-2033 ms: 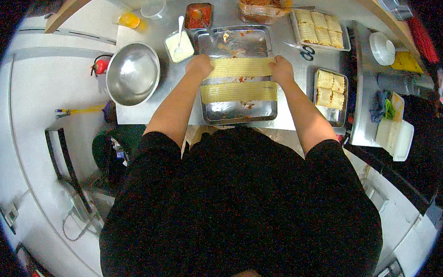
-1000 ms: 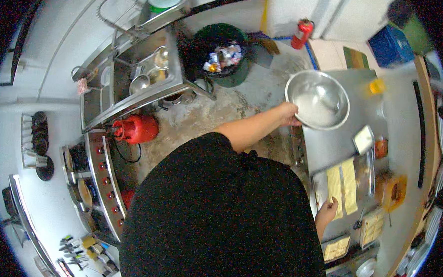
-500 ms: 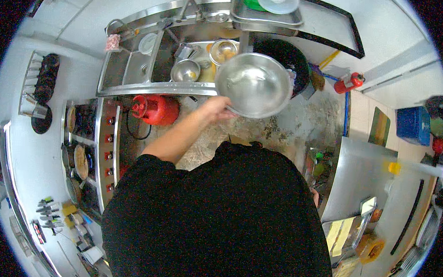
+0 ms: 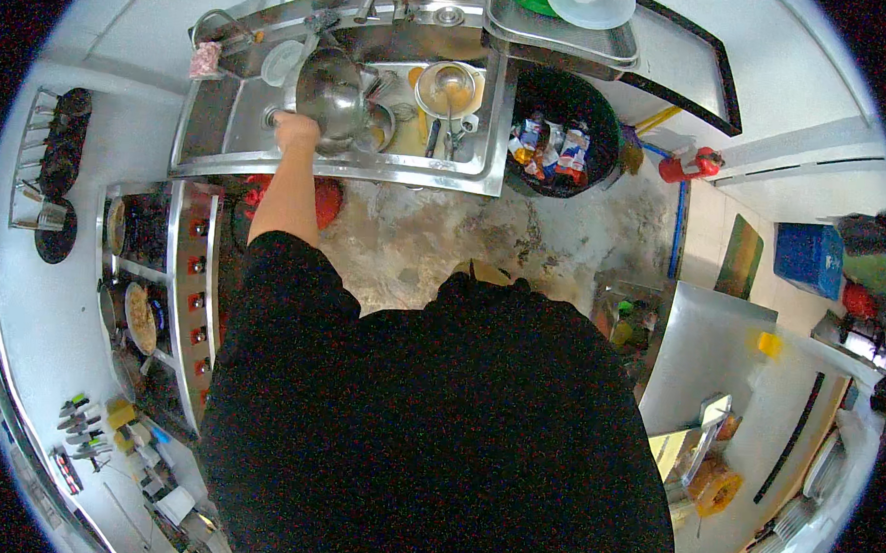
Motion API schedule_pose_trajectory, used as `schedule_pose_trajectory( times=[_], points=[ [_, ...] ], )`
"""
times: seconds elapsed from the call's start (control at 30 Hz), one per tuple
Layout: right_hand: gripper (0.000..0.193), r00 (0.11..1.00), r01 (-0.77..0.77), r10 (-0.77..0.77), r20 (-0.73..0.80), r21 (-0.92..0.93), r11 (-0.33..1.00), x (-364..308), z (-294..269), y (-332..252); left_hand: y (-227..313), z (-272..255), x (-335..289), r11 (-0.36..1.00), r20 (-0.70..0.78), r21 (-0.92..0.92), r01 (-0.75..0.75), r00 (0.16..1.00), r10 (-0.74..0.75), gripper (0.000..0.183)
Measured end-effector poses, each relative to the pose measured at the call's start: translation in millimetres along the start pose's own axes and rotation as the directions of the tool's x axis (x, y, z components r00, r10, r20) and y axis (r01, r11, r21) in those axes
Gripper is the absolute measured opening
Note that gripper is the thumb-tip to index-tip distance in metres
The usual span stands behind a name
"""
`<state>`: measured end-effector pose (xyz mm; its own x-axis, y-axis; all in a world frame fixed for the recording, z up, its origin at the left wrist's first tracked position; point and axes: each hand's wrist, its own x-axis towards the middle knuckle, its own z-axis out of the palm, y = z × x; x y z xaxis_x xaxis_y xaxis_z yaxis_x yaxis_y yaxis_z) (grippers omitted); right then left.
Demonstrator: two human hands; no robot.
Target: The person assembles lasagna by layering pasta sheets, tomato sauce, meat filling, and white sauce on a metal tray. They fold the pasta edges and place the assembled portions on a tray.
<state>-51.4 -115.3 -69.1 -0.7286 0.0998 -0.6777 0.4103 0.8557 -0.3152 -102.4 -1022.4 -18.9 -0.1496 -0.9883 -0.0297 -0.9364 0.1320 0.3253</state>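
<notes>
My left hand (image 4: 297, 132) is closed on the rim of a big stainless steel mixing bowl (image 4: 328, 92). The bowl is tilted steeply on its side above the sink (image 4: 344, 166), over the divider between its two basins. In the right basin, just beyond the bowl, sits a smaller metal bowl (image 4: 377, 131), partly covered by it. Farther right there, a strainer (image 4: 449, 82) rests on a stack of round dishes. A pale plastic lid (image 4: 281, 63) lies in the left basin. My right hand is out of sight, hidden by my black shirt.
A black bin (image 4: 573, 98) full of wrappers stands right of the sink. Below the sink's left end is a red gas cylinder (image 4: 327, 202), and a stove (image 4: 187, 293) with pans lines the left wall. A steel counter (image 4: 705, 340) stands to my right.
The big bowl has gone from in front of the bin, leftward to over the sink, turning from face-up onto its side. My left arm stretched forward with it.
</notes>
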Motion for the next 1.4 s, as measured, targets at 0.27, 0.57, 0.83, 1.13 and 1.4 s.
schedule_pose_trajectory(
  times=[0.27, 0.57, 0.83, 1.13, 1.4],
  points=[
    [0.041, 0.997, -0.073, 0.074, 0.027, -0.021, 0.997, -30.0, -6.9, 4.7, 22.2, -35.7, -29.9, 0.961, -0.011, 0.172, -0.215, 0.975, 0.221, 0.048],
    [0.043, 0.991, -0.12, 0.122, 0.05, -0.042, 0.992, -61.4, -11.0, 0.9, 6.5, 137.0, 22.4, 0.866, 0.34, 0.296, -0.404, 0.891, 0.299, 0.048],
    [0.052, 0.984, -0.163, 0.177, 0.03, -0.258, 0.952, -97.5, -2.3, 2.9, -7.4, 155.8, -37.5, 0.304, 0.627, 0.164, -0.938, 0.337, 0.703, 0.042],
    [0.048, 0.975, -0.221, 0.221, 0.004, 0.003, 0.975, -144.9, 49.1, 46.9, 12.4, 162.0, -24.7, 0.351, 0.642, 0.417, -0.838, 0.545, 0.539, 0.035],
    [0.044, 0.941, -0.337, 0.338, 0.008, 0.118, 0.934, -166.3, 105.0, 153.2, 50.5, 149.4, -75.3, 0.295, 0.55, 0.544, -0.786, 0.599, 0.582, 0.03]
  ],
)
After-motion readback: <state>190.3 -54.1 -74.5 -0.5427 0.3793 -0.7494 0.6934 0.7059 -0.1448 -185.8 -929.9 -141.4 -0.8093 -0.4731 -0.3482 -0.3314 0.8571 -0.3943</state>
